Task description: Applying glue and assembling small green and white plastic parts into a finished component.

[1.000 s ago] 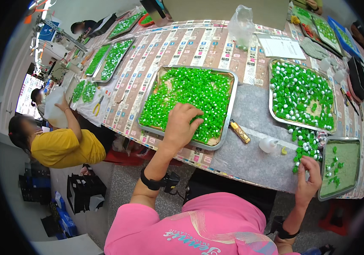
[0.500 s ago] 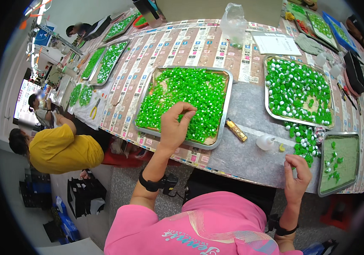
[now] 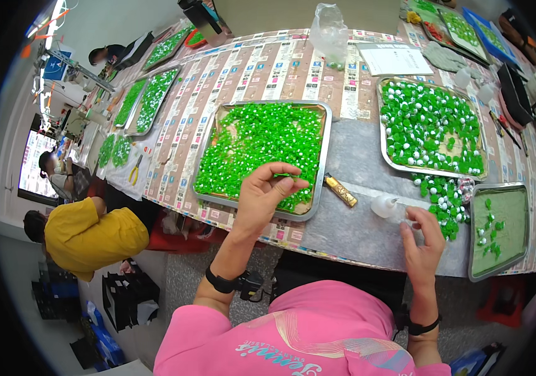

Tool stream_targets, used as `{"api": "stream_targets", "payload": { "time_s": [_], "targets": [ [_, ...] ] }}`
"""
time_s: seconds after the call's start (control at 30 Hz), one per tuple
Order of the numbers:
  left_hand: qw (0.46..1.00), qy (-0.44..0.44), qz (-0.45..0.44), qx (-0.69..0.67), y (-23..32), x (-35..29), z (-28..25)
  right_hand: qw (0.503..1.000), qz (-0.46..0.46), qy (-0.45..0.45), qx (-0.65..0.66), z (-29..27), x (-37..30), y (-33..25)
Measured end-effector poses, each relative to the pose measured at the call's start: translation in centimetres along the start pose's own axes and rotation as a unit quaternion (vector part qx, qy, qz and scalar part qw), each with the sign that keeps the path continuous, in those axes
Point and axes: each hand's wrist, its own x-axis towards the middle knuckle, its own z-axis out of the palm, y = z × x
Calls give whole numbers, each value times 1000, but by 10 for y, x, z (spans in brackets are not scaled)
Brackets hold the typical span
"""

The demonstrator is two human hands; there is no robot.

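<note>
My left hand (image 3: 269, 195) hovers over the near edge of a metal tray (image 3: 325, 144) filled with small bright green pieces (image 3: 268, 141) dotted with white. Its thumb and forefinger are closed in a pinch; whatever sits between the tips is too small to make out. At the table's near edge, my right hand (image 3: 424, 244) is open, thumb and forefinger apart with nothing visible between them. Just left of its fingertips stands a small white squeeze bottle (image 3: 384, 206) with a thin nozzle. A gold-patterned lighter-like object (image 3: 341, 191) lies between the full tray and the bottle.
Another tray (image 3: 386, 153) of green and white pieces stands right, with a loose pile (image 3: 446, 207) below it. A shallower tray (image 3: 499, 269) holds a few pieces. At the back are a plastic bag (image 3: 329, 34) and a paper sheet (image 3: 396, 61). Yellow-handled pliers (image 3: 135, 170) lie left.
My right hand has moved left and away from me, closer to the squeeze bottle. My left hand stays pinched, slightly further right over the tray. The whole view has shifted a little.
</note>
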Motion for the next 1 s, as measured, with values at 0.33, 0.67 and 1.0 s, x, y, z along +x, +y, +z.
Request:
{"api": "stream_targets", "payload": {
  "time_s": [0.33,0.67,1.0],
  "targets": [
    [977,-77,-123,-156,-15,-23,31,997,-61,-36,-6,37,13,-6],
    [969,-124,-137,-162,-35,-32,58,993,-30,-108,39,5,-5,-24],
    [980,-109,-145,-83,-50,-41,74,953,167,1,254,-25,-27,-13]
  ]
}}
